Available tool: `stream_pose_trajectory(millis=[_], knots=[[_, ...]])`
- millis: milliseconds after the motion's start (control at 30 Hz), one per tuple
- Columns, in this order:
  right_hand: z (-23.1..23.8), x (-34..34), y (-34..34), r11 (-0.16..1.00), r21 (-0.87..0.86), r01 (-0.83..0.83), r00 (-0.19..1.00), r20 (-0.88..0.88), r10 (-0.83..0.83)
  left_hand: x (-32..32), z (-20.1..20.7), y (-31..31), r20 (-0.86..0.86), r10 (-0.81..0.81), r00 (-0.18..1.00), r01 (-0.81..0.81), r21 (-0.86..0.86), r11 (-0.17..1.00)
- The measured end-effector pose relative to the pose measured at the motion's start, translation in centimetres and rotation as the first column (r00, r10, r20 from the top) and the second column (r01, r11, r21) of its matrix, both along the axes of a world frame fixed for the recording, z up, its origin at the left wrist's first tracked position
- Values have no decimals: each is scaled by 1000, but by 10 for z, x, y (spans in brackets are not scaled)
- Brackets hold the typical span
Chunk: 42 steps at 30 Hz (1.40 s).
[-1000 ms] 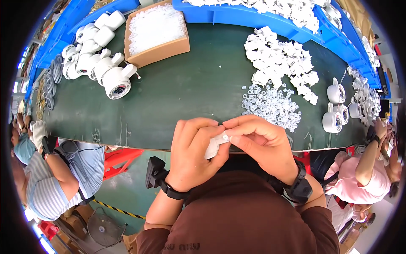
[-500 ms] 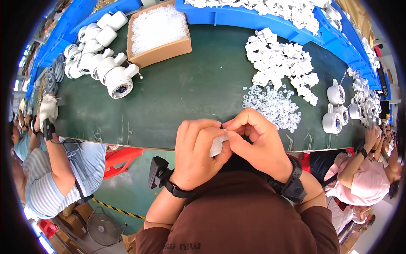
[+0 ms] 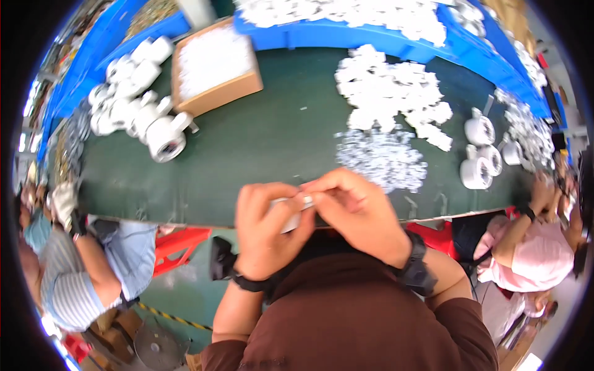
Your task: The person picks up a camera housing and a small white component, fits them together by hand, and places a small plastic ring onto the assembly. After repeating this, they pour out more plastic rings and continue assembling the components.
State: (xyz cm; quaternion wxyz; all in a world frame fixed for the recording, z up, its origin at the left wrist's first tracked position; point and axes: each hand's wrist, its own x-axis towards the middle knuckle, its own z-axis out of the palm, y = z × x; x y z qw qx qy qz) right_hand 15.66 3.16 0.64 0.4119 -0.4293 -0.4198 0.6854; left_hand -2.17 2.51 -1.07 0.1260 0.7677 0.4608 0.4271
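My left hand (image 3: 266, 229) is closed around a small white plastic part (image 3: 289, 220), partly hidden by the fingers. My right hand (image 3: 368, 216) meets it, thumb and forefinger pinched at a tiny whitish end (image 3: 307, 201) between the fingertips. Blur hides whether that end is a separate piece. Both hands are held above the table's near edge. Just beyond the right hand lies a heap of small translucent pieces (image 3: 383, 161). Behind that heap spreads a pile of white plastic parts (image 3: 396, 93).
A cardboard box (image 3: 226, 101) of translucent pieces stands on the green table (image 3: 278, 136). White cylindrical housings (image 3: 164, 139) cluster at left, more housings (image 3: 476, 172) at right. Blue bins (image 3: 291, 38) line the back. People work on both sides, a gloved hand (image 3: 64, 201) at far left.
The view has shifted, so the table's contents appear moved slightly left and down. Both hands keep the same grip on the white part, fingertips still together.
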Motion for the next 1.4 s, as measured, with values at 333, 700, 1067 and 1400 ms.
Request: stream_pose_trajectory(millis=[333, 700, 1067, 1400], knots=[[30, 138, -5, 690, 704, -169, -88, 686, -722, -80, -7, 28, -312, 614, 725, -576, 213, 789], [25, 192, -22, 810, 527, 256, 330, 740, -586, 7, 17, -2, -57, 216, 975, -221, -104, 970], [-4, 16, -7, 739, 661, -132, 914, 369, -167, 40, 10, -13, 369, 17, 929, 103, -302, 948], [18, 5, 22, 966, 155, -209, 978, 43, 205, 6, 5, -12, 32, 117, 993, -111, -162, 981]])
